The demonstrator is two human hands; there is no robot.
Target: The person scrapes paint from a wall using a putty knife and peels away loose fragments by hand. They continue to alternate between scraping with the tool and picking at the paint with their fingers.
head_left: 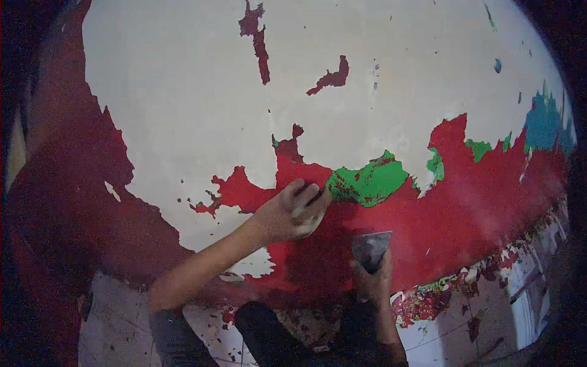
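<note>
My right hand point(374, 278) grips a putty knife point(370, 249), its wide blade turned up in front of the red part of the wall. My left hand point(299, 209) reaches up across the wall with its fingers curled in against the surface, beside a green patch point(370, 178). I cannot tell what, if anything, is between those fingers. Around both hands lies bare red surface point(440, 226), bordered above by a ragged edge of cream paint point(195, 92). A small leftover piece of cream paint point(254, 263) clings below my left forearm.
Paint flakes point(422, 306) in red, green and white are heaped along the wall's foot on the tiled floor point(116, 318). Darker red surface point(67, 183) runs down the left side. A blue patch point(543, 122) shows at the far right. My dark-clothed knee point(263, 330) is close below.
</note>
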